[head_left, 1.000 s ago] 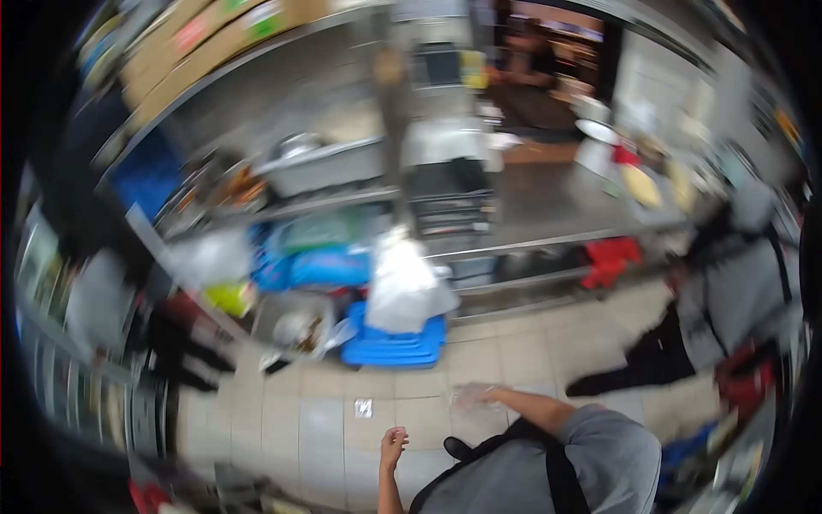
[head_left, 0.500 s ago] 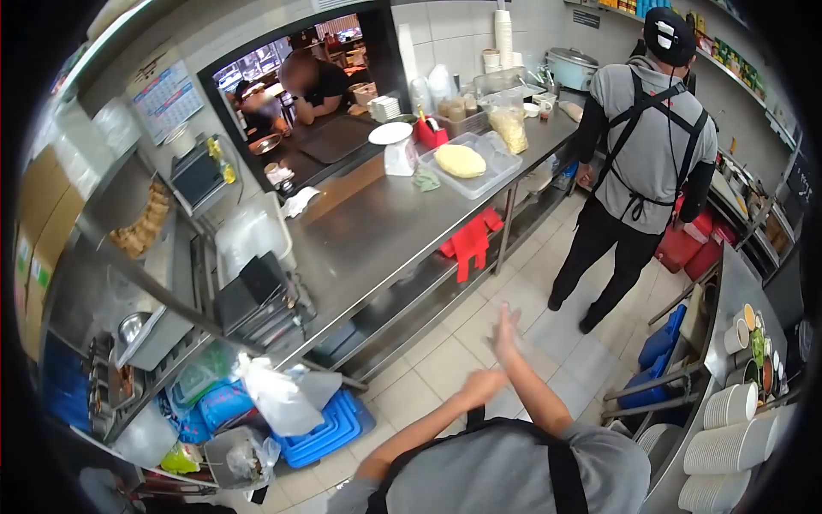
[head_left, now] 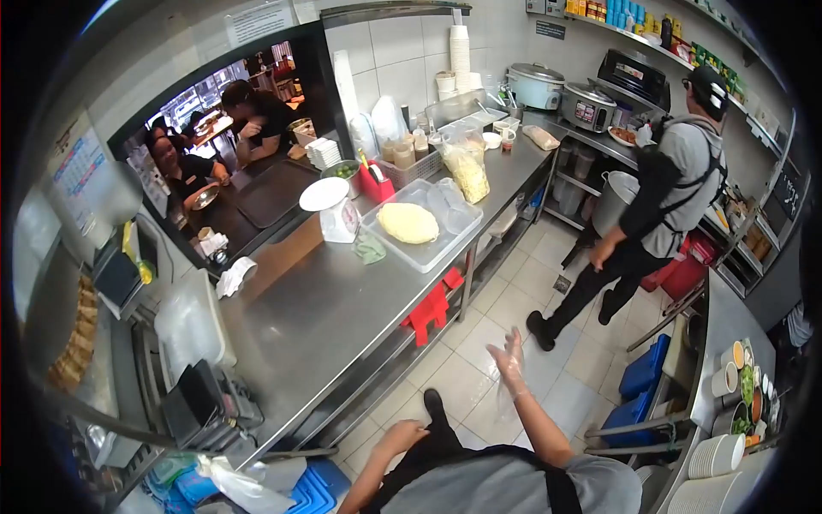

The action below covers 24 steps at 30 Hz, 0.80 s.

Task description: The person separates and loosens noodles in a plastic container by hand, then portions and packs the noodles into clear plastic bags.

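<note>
My right hand (head_left: 509, 358) is raised over the floor tiles with its fingers spread. A thin clear plastic glove seems to cover it, loose film hanging near the wrist. Lower and to the left, my left hand (head_left: 404, 437) is loosely curled in front of my dark trousers, with nothing seen in it. Neither hand touches the steel counter (head_left: 317, 317). On that counter, a yellow mass (head_left: 408, 223) lies in a clear plastic tub (head_left: 432, 257), beside a white scale (head_left: 336, 210), a green cloth (head_left: 369, 249) and a bag of pale yellow food (head_left: 467, 171).
A co-worker (head_left: 676, 180) in a grey shirt stands ahead right, near a large pot (head_left: 616, 201). Several people are beyond the serving window. Red cloth (head_left: 431, 313) hangs under the counter. At right, a side table holds stacked white bowls (head_left: 716, 456); blue bins (head_left: 638, 385) stand below.
My view has shifted forward and right. My hands have moved apart, the left one lower. The co-worker has turned and stepped toward the far right.
</note>
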Each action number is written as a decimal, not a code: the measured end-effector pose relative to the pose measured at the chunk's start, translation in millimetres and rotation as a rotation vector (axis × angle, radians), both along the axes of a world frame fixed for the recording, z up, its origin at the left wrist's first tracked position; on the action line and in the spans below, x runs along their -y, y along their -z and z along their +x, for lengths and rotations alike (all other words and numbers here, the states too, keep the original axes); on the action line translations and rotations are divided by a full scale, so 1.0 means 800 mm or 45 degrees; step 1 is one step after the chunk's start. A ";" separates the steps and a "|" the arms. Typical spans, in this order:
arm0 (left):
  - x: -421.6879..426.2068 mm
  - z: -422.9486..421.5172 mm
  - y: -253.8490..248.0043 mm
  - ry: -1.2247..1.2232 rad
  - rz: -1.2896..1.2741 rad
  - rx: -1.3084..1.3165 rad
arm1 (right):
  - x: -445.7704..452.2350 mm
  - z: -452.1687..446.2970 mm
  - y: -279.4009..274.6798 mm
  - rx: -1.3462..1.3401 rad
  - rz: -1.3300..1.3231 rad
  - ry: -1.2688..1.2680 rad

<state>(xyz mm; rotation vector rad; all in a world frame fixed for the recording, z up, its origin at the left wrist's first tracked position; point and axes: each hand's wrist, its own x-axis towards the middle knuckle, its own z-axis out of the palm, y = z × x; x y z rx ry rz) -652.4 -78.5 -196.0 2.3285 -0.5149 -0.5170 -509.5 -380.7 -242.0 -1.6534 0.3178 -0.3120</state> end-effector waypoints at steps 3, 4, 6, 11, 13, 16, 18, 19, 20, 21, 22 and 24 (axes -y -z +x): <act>-0.039 0.043 -0.025 -0.306 -0.105 -0.076 | -0.008 0.119 -0.064 0.252 -0.522 0.024; -0.045 0.063 -0.037 -0.390 -0.141 -0.118 | -0.018 0.154 -0.102 0.309 -0.544 0.048; -0.039 0.124 -0.056 -0.448 -0.450 -0.161 | -0.033 0.240 -0.146 0.412 -0.673 0.116; 0.038 0.334 -0.097 -0.161 -1.119 -0.083 | -0.050 0.432 -0.174 0.391 -1.110 0.130; 0.082 0.418 -0.106 -0.207 -1.214 -0.055 | -0.050 0.478 -0.181 0.364 -0.900 -0.099; 0.134 0.549 -0.091 -0.216 -1.126 0.164 | -0.062 0.484 -0.228 0.491 -0.793 -0.317; 0.155 0.616 -0.079 -0.221 -1.164 0.310 | -0.071 0.466 -0.252 0.488 -0.920 -0.522; 0.161 0.643 -0.072 -0.205 -1.200 0.354 | -0.075 0.456 -0.247 0.558 -0.849 -0.609; 0.165 0.660 -0.087 -0.259 -1.183 0.396 | -0.079 0.445 -0.240 0.634 -0.777 -0.700; 0.169 0.676 -0.104 -0.314 -1.164 0.436 | -0.089 0.429 -0.247 0.671 -0.683 -0.819; 0.170 0.667 -0.164 -0.435 -1.086 0.467 | -0.095 0.417 -0.258 0.708 -0.584 -0.941; 0.167 0.676 -0.187 -0.568 -0.917 0.573 | -0.089 0.414 -0.275 0.500 -0.406 -1.205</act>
